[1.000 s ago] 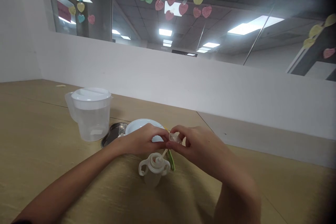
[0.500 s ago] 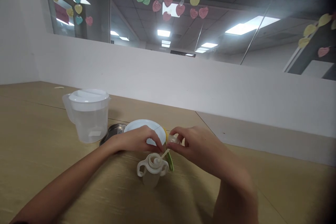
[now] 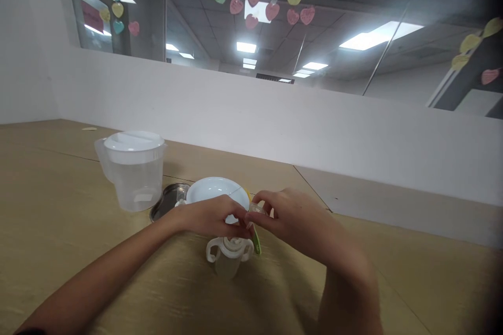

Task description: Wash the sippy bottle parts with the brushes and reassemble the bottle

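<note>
My right hand (image 3: 271,209) pinches a small clear plastic cap (image 3: 257,209) between thumb and fingers. Against it, the fingertips of my left hand (image 3: 231,217) close together over the pale straw, which they mostly hide. Just below both hands, a translucent two-handled sippy cup (image 3: 228,264) stands upright on the table, open at the top with a pale ring at its mouth. Neither hand grips the cup's handles. Behind my left hand lies a white plate (image 3: 214,188), partly covered by it. A green utensil (image 3: 257,243) shows beside the cup.
On the left stands a lidded clear pitcher (image 3: 137,178). A dark metal tray (image 3: 161,209) with a small clear piece (image 3: 182,192) lies between pitcher and plate. Something yellow (image 3: 247,192) shows at the plate's right edge. A white wall (image 3: 236,110) runs behind the table.
My left hand has moved right and slightly down, its fingertips meeting my right hand. The straw, visible before between the cup's mouth and the cap, is now mostly covered.
</note>
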Tool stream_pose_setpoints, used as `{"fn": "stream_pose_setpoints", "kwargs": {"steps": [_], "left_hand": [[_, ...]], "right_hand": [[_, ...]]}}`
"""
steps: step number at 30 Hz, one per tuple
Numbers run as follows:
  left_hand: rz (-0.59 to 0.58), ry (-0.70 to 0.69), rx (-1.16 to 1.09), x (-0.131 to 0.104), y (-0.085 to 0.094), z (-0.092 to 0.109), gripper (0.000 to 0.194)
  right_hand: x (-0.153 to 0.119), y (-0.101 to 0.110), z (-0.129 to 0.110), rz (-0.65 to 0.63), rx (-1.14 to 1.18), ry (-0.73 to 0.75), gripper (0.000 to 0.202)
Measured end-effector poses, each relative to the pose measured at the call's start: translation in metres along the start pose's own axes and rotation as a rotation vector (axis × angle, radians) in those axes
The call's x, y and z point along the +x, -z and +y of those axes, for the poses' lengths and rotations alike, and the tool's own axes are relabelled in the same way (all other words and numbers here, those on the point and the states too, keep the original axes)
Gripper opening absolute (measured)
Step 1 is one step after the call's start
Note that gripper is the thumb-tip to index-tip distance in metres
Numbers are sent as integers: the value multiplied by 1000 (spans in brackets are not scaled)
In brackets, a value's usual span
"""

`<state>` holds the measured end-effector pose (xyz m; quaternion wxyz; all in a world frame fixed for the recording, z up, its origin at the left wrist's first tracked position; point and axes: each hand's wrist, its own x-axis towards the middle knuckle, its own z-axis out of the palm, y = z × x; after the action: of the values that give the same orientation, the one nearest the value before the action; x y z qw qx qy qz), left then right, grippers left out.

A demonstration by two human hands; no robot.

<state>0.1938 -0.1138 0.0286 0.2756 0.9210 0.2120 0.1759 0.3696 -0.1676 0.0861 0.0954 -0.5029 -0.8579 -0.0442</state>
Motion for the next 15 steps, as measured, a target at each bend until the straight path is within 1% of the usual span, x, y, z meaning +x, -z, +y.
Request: {"fn": "stream_pose_setpoints", "kwargs": {"steps": [2,6,8,11,13,15], "left_hand": [[4,21,16,1,-4,-4,17],[13,44,136,2,-5,-9,11],[22,66,202,2,-4,-11,11],[51,133,273,1,-1,-12,16],[50,168,274,-1,2,-10,18],[9,171,232,-5,6,-7,18]], "right_hand": [[-1,0,1,-12,3,0,31],[-2,1,0,-18,1,-2,32],[-2,1,0,-22,-5,-6,31],[-1,1,0,-21,-19,-12,30],[-1,1,1,-11,-24,-15,30],[-1,0,1,-4,-22,-11,28]]}}
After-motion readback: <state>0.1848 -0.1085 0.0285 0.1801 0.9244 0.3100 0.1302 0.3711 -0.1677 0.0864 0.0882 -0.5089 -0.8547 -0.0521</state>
